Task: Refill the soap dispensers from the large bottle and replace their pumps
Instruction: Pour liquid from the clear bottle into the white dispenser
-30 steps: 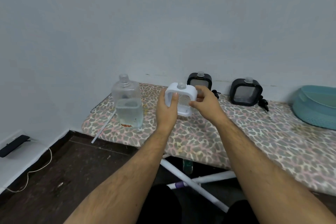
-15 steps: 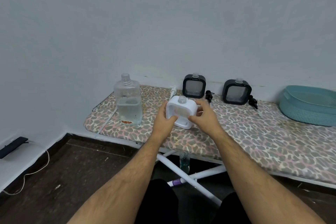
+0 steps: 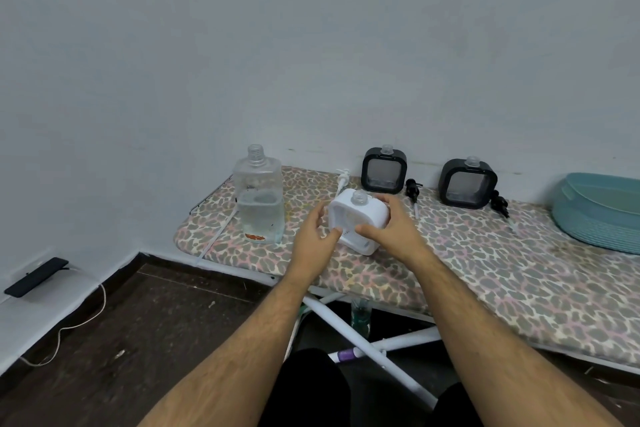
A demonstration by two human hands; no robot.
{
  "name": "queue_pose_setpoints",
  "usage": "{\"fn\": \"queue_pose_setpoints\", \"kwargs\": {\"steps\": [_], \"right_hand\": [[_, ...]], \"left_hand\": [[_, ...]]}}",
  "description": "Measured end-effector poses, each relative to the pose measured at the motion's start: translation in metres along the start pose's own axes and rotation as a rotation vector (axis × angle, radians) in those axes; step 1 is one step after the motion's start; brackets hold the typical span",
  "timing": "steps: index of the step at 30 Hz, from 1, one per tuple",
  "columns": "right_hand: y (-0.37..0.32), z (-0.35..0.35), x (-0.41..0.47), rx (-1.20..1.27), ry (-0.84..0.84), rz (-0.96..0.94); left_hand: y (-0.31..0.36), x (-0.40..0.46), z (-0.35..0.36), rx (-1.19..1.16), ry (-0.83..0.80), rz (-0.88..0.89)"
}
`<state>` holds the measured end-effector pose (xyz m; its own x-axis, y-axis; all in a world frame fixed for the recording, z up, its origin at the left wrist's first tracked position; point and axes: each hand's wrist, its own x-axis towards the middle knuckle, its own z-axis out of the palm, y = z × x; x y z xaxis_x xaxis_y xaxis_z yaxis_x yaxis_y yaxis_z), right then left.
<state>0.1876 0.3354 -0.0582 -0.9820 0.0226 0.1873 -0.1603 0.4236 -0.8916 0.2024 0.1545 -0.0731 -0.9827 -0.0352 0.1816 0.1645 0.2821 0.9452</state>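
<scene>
A white square soap dispenser (image 3: 360, 215) with an open neck stands tilted on the leopard-print board (image 3: 485, 253). My right hand (image 3: 388, 229) grips its right side, thumb on the front. My left hand (image 3: 317, 230) sits at its left side, thumb against the front, fingers loosely spread. The large clear bottle (image 3: 259, 198), uncapped and about half full, stands to the left. Two black dispensers (image 3: 383, 170) (image 3: 467, 182) without pumps stand at the wall. A white pump (image 3: 341, 180) lies behind the white dispenser; black pumps (image 3: 413, 189) (image 3: 498, 203) lie beside the black ones.
A teal basin (image 3: 599, 208) sits at the board's right end. White board legs (image 3: 363, 329) cross underneath, with a small bottle (image 3: 360, 314) on the floor. A black device (image 3: 36, 276) and white cable (image 3: 83, 319) lie on the left ledge.
The white dispenser came down from in front of the black ones to the board's front part. My left hand loosened its hold on the left side.
</scene>
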Motion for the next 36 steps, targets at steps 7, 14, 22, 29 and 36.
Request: {"fn": "queue_pose_setpoints", "kwargs": {"steps": [7,14,22,29,36], "right_hand": [[-0.002,0.013,0.000,-0.053,0.088,0.009],[0.000,0.014,-0.002,0.043,0.081,0.018],[0.006,0.019,-0.002,0.044,0.066,0.043],[0.002,0.016,-0.006,0.115,0.019,0.027],[0.002,0.015,-0.008,0.071,0.028,0.030]], "left_hand": [[-0.002,-0.008,-0.023,0.008,0.185,0.064],[-0.005,-0.020,-0.067,0.050,0.590,0.187],[-0.009,0.014,-0.112,-0.029,0.422,0.016],[-0.010,0.026,-0.111,-0.066,0.326,0.040],[-0.006,0.022,-0.106,-0.019,0.427,0.009]]}}
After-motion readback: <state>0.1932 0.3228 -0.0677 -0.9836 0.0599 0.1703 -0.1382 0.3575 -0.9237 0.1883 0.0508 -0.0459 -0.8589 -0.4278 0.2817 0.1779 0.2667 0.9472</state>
